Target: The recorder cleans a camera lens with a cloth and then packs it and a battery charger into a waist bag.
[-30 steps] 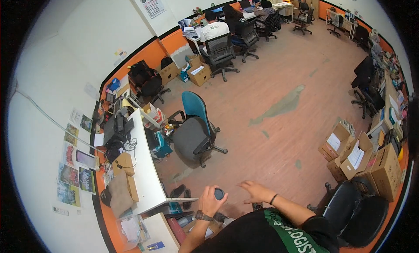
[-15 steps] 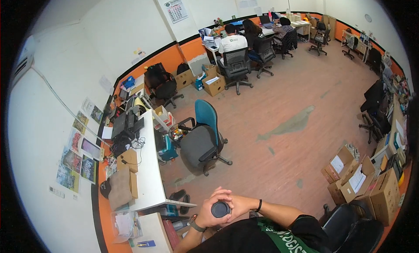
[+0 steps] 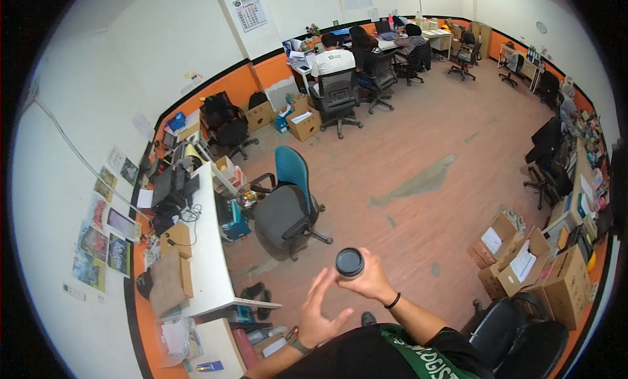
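I have the dark, round-topped container [image 3: 350, 262] up in my right hand [image 3: 370, 277], its top facing the camera, held out in front of the body and over the floor [image 3: 399, 261]. The right fingers are wrapped about its side and pinch it; how far they reach underneath is hidden from me. My left hand [image 3: 320, 317] is empty: its fingers are spread, the thumb well out, palm toward the container. The tips sit just beside it, and I cannot tell whether any of them touches.

As for progress, the grasp is made and the container is clear of any support, with one hand alone carrying it, as I judge it. The round top looks whole and in place, so I see nothing opened. Not yet done: the left fingers have not closed on it, and it has not been put down anywhere.

The white bench [image 3: 211, 268] stands off to my left, well apart from both hands, and the teal-backed chair [image 3: 281, 215] is on the floor beyond them. Cardboard boxes [image 3: 568, 284] are stacked to my right, out of the way.
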### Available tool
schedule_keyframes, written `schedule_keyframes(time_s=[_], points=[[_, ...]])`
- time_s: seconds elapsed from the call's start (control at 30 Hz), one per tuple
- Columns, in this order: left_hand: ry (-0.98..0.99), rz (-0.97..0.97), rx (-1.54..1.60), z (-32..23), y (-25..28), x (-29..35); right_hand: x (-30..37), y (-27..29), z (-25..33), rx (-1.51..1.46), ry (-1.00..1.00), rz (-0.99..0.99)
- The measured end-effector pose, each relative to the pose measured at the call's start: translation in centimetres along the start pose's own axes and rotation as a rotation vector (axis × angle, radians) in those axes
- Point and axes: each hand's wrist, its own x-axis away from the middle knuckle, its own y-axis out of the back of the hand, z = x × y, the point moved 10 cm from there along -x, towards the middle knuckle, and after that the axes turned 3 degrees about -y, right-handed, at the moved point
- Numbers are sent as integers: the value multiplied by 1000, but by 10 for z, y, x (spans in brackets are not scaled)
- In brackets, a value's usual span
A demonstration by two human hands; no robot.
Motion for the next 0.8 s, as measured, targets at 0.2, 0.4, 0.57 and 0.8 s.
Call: schedule_keyframes(time_s=[0.2,0.4,0.57,0.8], points=[[-118,-38,84,-14,14,3,12,57,37,127,166,-6],[-272,272,33,-59,-12,-46,43,40,61,16,182,68],[-134,79,86,-84,4,-44,63,39,74,3,182,131],[36,-283,516,-25,34,-21,66,46,91,-24,109,303]])
